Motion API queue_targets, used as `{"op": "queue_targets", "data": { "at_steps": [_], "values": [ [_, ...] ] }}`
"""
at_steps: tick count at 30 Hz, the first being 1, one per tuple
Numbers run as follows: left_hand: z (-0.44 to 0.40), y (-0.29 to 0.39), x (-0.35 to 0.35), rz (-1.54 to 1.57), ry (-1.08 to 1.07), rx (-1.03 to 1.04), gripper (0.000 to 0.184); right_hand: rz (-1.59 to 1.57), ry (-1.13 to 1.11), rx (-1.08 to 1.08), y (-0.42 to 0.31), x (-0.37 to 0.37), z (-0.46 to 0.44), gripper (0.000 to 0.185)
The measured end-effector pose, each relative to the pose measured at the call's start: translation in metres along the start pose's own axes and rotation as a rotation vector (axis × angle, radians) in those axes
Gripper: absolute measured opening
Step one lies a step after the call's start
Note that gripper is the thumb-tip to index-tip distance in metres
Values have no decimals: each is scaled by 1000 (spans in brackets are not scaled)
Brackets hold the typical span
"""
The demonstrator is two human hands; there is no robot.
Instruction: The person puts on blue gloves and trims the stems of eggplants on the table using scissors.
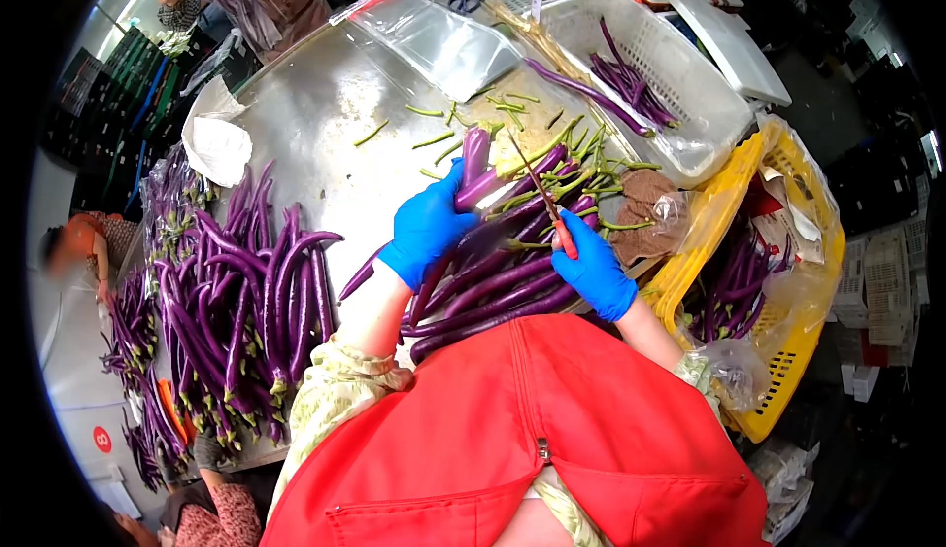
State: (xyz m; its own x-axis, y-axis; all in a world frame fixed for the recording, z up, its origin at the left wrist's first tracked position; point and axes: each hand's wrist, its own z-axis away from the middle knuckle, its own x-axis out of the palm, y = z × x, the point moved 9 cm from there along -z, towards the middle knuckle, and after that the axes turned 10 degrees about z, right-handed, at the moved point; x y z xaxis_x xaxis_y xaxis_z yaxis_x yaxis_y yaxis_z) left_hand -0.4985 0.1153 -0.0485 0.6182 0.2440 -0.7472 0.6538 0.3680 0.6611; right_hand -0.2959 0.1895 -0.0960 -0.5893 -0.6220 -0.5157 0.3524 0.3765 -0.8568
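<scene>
My left hand, in a blue glove, is closed around a purple eggplant whose thick end sticks up past my fingers. In my right hand, also blue-gloved, is a knife with a red handle. Its thin blade points up and left, over green eggplant stems. Beneath and between both hands lies a pile of long eggplants, stem ends toward the right. Cut-off stem pieces are scattered on the metal table beyond the left hand.
A large eggplant heap covers the table's left side. Clear plastic bags lie at the back. A brown cloth, a white crate and a yellow crate stand right. Other people are at the left edges.
</scene>
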Motion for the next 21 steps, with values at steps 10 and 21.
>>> {"op": "queue_targets", "data": {
  "at_steps": [10, 21],
  "values": [
    [2, -1, 4, -19, -26, 23, 71, 75, -60, 49, 3, -2, -4, 54],
    [4, -15, 22, 198, -152, -79, 65, -58, 117, -75, 13, -8, -1, 32]
  ]
}}
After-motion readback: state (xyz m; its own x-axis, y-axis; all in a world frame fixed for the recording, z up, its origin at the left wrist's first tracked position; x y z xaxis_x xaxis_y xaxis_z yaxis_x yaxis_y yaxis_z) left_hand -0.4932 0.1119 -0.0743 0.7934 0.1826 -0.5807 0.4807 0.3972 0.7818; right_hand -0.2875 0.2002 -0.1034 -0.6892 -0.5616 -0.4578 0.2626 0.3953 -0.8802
